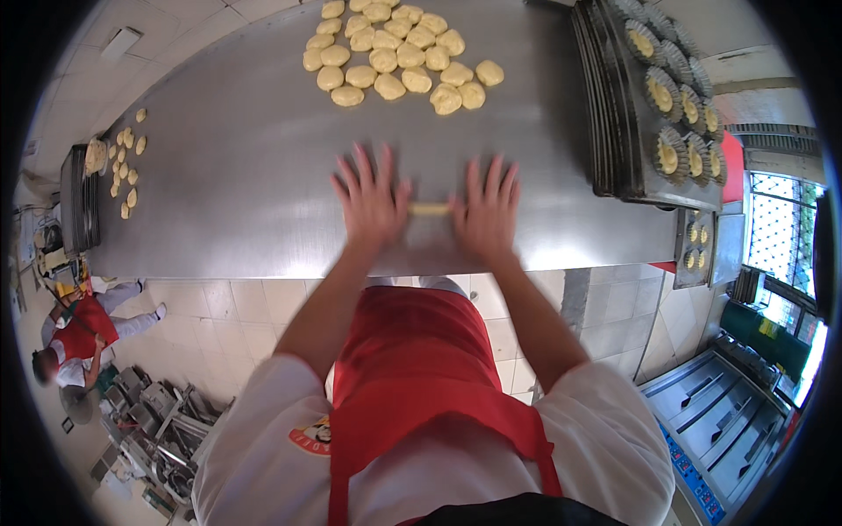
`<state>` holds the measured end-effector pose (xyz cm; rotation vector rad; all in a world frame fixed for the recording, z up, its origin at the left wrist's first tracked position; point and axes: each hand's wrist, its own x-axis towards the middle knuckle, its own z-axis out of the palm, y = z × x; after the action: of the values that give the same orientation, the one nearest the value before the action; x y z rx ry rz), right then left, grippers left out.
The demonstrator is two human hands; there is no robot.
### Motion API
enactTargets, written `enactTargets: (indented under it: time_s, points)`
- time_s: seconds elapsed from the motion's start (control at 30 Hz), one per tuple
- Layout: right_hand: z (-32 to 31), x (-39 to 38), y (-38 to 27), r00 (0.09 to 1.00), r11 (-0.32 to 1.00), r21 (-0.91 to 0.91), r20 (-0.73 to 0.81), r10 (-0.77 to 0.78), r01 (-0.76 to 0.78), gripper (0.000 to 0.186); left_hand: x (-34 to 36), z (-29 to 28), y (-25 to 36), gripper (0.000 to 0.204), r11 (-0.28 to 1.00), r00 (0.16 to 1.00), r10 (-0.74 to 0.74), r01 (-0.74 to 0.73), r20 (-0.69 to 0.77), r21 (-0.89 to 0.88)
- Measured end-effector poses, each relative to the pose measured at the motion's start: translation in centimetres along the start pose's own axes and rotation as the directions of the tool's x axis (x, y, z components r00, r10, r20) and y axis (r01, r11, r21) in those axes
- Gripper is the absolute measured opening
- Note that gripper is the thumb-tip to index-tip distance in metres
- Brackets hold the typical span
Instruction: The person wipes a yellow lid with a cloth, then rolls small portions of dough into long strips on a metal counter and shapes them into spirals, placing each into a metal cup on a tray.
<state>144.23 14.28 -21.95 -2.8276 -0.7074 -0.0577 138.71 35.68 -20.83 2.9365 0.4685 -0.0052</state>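
Observation:
A thin pale-yellow dough rope lies crosswise near the front of the steel table. My left hand presses flat over its left end, fingers stretched forward and spread. Over the other end lies my right hand, also flat with its fingers apart and slightly blurred. Only the stretch between the two hands shows; both ends are hidden under them. Ahead of my hands, several rounded lumps of dough sit in a loose cluster toward the far edge.
Stacked dark baking trays stand at the right, the top one bearing fluted tins with dough inside. Smaller dough pieces lie at the table's left end, near more trays. A person in a red apron is beyond, at far left.

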Motion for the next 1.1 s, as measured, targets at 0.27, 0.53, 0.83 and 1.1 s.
enactTargets:
  time_s: [0.27,0.53,0.83,1.1]
  points:
    - [0.3,4.1,1.2,0.995,0.996,0.005,0.050,-0.090,0.090,0.078,2.0,1.6,-3.6,0.077,0.989,0.989,0.145,-0.145,-0.030,0.015]
    - [-4.1,-9.9,2.4,0.999,0.996,0.078,0.013,-0.047,0.046,0.042,-10.6,-3.6,-10.1,0.038,0.939,0.957,0.288,-0.276,0.031,-0.206]
    - [-24.7,-8.0,-13.4,0.890,0.645,0.706,0.044,-0.454,0.294,0.020,-10.6,-6.1,-6.5,0.020,-0.286,0.848,0.204,0.530,0.489,-0.798]
    - [-31.6,-5.5,-15.8,0.842,0.941,0.336,0.496,-0.210,0.037,0.015,-9.8,-11.3,-5.9,0.018,-0.418,0.782,0.624,0.351,0.016,-0.838]
